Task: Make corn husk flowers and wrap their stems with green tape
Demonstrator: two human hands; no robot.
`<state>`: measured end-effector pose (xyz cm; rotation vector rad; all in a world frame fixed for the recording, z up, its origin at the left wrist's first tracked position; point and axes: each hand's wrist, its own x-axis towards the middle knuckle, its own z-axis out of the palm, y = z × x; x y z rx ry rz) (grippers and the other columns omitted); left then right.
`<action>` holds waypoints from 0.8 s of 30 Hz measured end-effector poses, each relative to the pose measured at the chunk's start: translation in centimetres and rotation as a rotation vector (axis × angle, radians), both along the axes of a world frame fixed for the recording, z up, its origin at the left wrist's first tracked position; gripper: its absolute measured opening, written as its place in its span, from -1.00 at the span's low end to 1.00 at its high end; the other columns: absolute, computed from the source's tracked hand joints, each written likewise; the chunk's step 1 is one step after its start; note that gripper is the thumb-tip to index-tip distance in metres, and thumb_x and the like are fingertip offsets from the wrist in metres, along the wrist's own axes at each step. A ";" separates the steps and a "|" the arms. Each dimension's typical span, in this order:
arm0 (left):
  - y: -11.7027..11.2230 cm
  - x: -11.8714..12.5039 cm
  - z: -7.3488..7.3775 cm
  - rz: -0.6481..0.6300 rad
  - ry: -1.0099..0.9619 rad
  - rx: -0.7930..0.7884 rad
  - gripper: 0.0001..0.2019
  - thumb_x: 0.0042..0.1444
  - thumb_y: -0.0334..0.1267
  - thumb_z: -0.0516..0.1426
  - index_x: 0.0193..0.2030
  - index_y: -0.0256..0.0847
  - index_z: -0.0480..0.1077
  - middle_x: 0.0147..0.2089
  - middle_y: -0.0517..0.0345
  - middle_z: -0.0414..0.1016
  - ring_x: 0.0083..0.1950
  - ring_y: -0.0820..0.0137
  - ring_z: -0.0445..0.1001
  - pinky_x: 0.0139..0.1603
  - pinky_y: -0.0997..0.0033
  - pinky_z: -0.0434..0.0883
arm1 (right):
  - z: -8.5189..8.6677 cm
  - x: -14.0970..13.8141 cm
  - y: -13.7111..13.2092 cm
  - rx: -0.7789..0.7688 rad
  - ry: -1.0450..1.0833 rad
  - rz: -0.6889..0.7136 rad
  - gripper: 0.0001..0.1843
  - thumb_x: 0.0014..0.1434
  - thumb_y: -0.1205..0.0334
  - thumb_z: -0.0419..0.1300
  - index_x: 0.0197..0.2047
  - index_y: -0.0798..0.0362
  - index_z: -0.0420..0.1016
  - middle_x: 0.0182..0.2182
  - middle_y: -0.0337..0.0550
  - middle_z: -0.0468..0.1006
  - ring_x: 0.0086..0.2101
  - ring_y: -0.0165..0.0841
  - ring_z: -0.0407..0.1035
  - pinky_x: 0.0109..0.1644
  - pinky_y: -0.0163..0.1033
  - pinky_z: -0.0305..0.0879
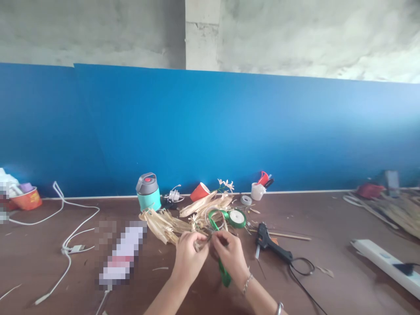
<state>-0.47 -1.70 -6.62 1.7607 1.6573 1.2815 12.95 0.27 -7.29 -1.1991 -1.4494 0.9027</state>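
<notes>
My left hand (192,254) and my right hand (231,254) meet low in the middle of the view, fingertips almost touching, both closed in a pinch. A shiny green ribbon (214,220) runs from its spool (236,218) down to the fingers of my right hand, and more of it hangs below that palm. What the left fingertips pinch is too small and covered to make out. Just beyond the hands lie dry pale corn husks (206,204), with small white husk flowers (226,185) rising behind them.
A black glue gun (274,245) with a cord lies right of my hands, near a thin wooden stick (292,236). Behind stand a turquoise flask (148,197), a tipped red cup (200,191) and a white cup (258,191). A power strip (387,264) lies far right; white cables (68,238) cross the left.
</notes>
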 end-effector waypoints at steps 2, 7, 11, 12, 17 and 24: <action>0.2 -0.5 -0.1 -0.029 -0.125 0.023 -0.85 0.00 -0.21 0.12 -0.36 -0.18 0.49 -0.28 0.04 0.53 -0.15 0.20 0.46 -0.09 0.23 0.34 | 0.1 0.3 0.2 -0.060 0.061 0.015 -0.74 -0.01 0.10 0.16 -0.57 0.11 0.41 -0.67 -0.23 0.39 -0.60 -0.39 0.24 -0.52 -0.34 0.15; 0.7 -1.5 0.0 -0.042 -0.343 -0.088 -0.73 0.03 -0.07 0.10 -0.35 -0.21 0.50 -0.21 -0.01 0.56 -0.08 0.16 0.45 -0.07 0.26 0.35 | 0.1 0.4 0.4 -0.140 0.162 0.055 -0.62 -0.05 -0.07 0.19 -0.59 0.10 0.36 -0.73 -0.30 0.29 -0.68 -0.46 0.14 -0.62 -0.36 0.10; 0.7 -1.6 0.4 -0.101 -0.385 -0.186 -0.69 0.03 -0.04 0.09 -0.36 -0.24 0.52 -0.37 0.09 0.56 -0.30 0.27 0.49 -0.31 0.39 0.38 | -0.2 0.0 0.3 -0.165 0.207 0.109 -0.59 -0.09 -0.11 0.21 -0.60 0.10 0.34 -0.74 -0.33 0.24 -0.68 -0.49 0.10 -0.62 -0.37 0.07; 0.7 -1.6 0.5 -0.119 -0.394 -0.213 -0.68 0.03 -0.05 0.09 -0.37 -0.25 0.52 -0.43 0.12 0.54 -0.36 0.30 0.48 -0.37 0.42 0.36 | -0.2 -0.1 0.3 -0.165 0.209 0.126 -0.59 -0.10 -0.11 0.21 -0.61 0.10 0.34 -0.74 -0.33 0.24 -0.68 -0.49 0.10 -0.61 -0.37 0.06; 0.5 -1.8 0.7 -0.207 -0.410 -0.311 -0.72 0.01 -0.10 0.11 -0.45 -0.28 0.51 -0.58 0.21 0.45 -0.48 0.39 0.41 -0.44 0.47 0.30 | 0.0 -0.3 -0.1 -0.162 0.183 0.183 -0.67 -0.07 0.03 0.20 -0.63 0.12 0.36 -0.75 -0.34 0.23 -0.67 -0.52 0.04 -0.60 -0.38 -0.01; 0.4 -1.9 0.8 -0.275 -0.377 -0.334 -0.76 0.00 -0.18 0.10 -0.56 -0.27 0.45 -0.61 0.24 0.38 -0.51 0.43 0.35 -0.46 0.49 0.26 | -0.1 -0.3 -0.2 -0.153 0.125 0.183 -0.74 -0.06 0.16 0.17 -0.66 0.12 0.36 -0.76 -0.36 0.21 -0.67 -0.53 0.03 -0.60 -0.39 -0.05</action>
